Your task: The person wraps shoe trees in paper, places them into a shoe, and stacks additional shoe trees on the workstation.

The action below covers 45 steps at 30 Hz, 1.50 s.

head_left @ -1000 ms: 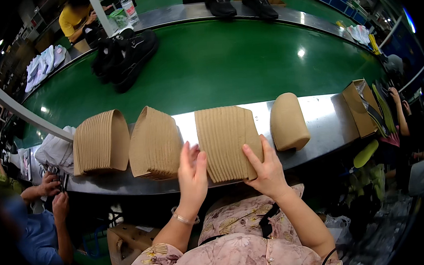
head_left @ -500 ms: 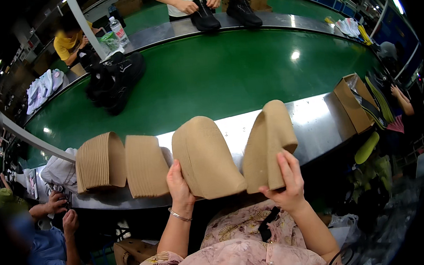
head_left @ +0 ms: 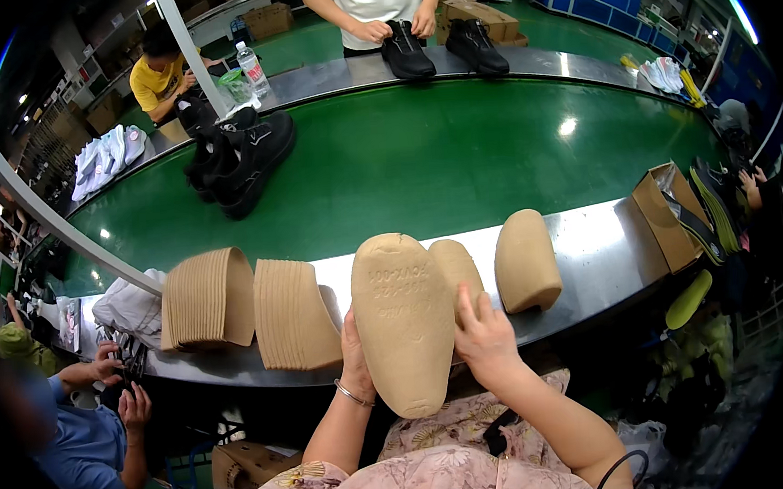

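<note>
A tan moulded-pulp shoe insert (head_left: 404, 342), sole-shaped and embossed, is held upright facing me. My left hand (head_left: 356, 363) grips its left edge, fingers partly behind it. A second, rounded tan insert (head_left: 451, 263) shows behind its right side. My right hand (head_left: 487, 337) has its fingers on that second piece; the thumb is mostly hidden. Farther right another single tan insert (head_left: 527, 259) stands on the metal ledge. Two nested stacks of inserts, the left stack (head_left: 199, 301) and the nearer stack (head_left: 293, 313), stand to my left.
A green conveyor belt (head_left: 422, 162) runs beyond the metal ledge (head_left: 593, 241), with black shoes (head_left: 248, 164) on it. Across it, a person handles a black shoe (head_left: 407, 51). An open cardboard box (head_left: 668, 219) sits at right. Another person (head_left: 89, 433) works at left beside white cloth (head_left: 131, 310).
My right hand has left one insert standing on the ledge and moved left to the piece behind the held one. The insert in my left hand has turned its embossed sole face toward me.
</note>
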Each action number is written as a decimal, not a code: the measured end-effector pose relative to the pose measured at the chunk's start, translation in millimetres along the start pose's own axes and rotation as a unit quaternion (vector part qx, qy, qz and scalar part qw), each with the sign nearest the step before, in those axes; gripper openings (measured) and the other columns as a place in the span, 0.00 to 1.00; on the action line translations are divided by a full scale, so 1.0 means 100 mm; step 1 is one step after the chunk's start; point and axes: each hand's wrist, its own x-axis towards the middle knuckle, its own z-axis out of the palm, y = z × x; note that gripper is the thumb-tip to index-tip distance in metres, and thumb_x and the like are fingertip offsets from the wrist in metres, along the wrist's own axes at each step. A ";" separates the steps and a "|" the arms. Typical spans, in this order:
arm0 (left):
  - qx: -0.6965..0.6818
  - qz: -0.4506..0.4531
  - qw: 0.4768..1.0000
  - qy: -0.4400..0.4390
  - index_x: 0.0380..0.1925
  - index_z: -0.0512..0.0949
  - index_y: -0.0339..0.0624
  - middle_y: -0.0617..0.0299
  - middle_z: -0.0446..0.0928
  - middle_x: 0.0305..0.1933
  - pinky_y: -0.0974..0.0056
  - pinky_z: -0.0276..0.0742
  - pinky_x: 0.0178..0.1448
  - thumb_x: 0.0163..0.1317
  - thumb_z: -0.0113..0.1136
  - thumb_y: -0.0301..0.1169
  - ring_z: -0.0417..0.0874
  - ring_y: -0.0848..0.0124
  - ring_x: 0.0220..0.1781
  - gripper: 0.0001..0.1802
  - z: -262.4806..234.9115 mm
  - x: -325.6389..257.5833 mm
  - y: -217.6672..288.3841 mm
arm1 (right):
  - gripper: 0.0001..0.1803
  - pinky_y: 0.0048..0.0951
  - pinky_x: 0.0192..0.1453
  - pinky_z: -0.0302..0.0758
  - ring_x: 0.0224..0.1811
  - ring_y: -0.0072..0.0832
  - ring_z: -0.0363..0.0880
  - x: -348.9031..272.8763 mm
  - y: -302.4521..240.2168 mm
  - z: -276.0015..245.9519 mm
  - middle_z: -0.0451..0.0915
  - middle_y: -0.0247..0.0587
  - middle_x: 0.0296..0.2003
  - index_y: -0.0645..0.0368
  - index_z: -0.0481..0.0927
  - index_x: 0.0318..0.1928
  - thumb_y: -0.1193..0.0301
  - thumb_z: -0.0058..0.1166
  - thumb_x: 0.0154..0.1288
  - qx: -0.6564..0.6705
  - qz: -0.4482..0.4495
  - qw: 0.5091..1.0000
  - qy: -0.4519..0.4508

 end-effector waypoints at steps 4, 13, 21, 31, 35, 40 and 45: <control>0.024 0.015 1.000 -0.010 0.57 0.66 0.43 0.55 0.73 0.54 0.58 0.80 0.51 0.68 0.41 0.49 0.79 0.62 0.50 0.26 0.01 -0.04 0.07 | 0.23 0.32 0.33 0.71 0.52 0.48 0.69 0.08 -0.12 0.03 0.65 0.53 0.59 0.60 0.76 0.51 0.71 0.53 0.50 0.058 -0.028 0.997 -0.046; -0.091 -0.032 0.995 -0.037 0.58 0.66 0.44 0.53 0.71 0.57 0.54 0.77 0.54 0.66 0.40 0.54 0.76 0.59 0.54 0.30 -0.05 -0.11 0.21 | 0.26 0.32 0.46 0.75 0.53 0.48 0.69 0.20 -0.13 -0.02 0.68 0.54 0.56 0.65 0.73 0.51 0.75 0.54 0.47 0.110 -0.053 0.992 -0.016; 0.035 0.119 0.992 0.020 0.51 0.70 0.38 0.54 0.76 0.50 0.60 0.79 0.50 0.69 0.41 0.46 0.80 0.64 0.47 0.23 0.00 -0.09 0.36 | 0.33 0.35 0.57 0.71 0.56 0.45 0.70 -0.06 0.20 -0.29 0.71 0.54 0.54 0.66 0.69 0.54 0.76 0.64 0.43 0.342 0.191 0.906 0.162; 0.339 0.171 0.921 0.088 0.45 0.69 0.31 0.59 0.78 0.38 0.71 0.74 0.43 0.68 0.51 0.35 0.76 0.79 0.40 0.16 0.19 0.01 0.12 | 0.33 0.40 0.62 0.65 0.60 0.47 0.66 -0.40 -0.16 0.01 0.64 0.59 0.58 0.62 0.62 0.54 0.80 0.62 0.46 0.497 0.192 0.845 0.053; 0.457 0.258 0.843 0.116 0.51 0.62 0.29 0.50 0.77 0.41 0.66 0.74 0.45 0.67 0.52 0.36 0.77 0.70 0.43 0.22 0.25 0.02 0.11 | 0.36 0.42 0.62 0.63 0.57 0.51 0.65 -0.33 -0.26 0.22 0.64 0.58 0.57 0.66 0.56 0.59 0.81 0.56 0.49 0.433 0.191 0.881 -0.003; 0.632 0.350 0.676 0.144 0.59 0.57 0.28 0.42 0.71 0.54 0.59 0.68 0.59 0.65 0.53 0.32 0.73 0.57 0.55 0.27 0.43 0.01 0.08 | 0.39 0.44 0.62 0.62 0.55 0.55 0.64 -0.15 -0.15 0.28 0.63 0.60 0.56 0.68 0.54 0.62 0.80 0.56 0.48 0.443 0.164 0.882 0.006; 0.699 0.341 0.617 0.121 0.65 0.52 0.29 0.42 0.56 0.67 0.58 0.55 0.69 0.64 0.54 0.31 0.60 0.55 0.68 0.34 0.45 -0.24 0.21 | 0.37 0.43 0.66 0.60 0.61 0.55 0.61 -0.13 -0.23 0.37 0.63 0.63 0.57 0.69 0.57 0.61 0.73 0.58 0.52 0.470 0.132 0.873 0.010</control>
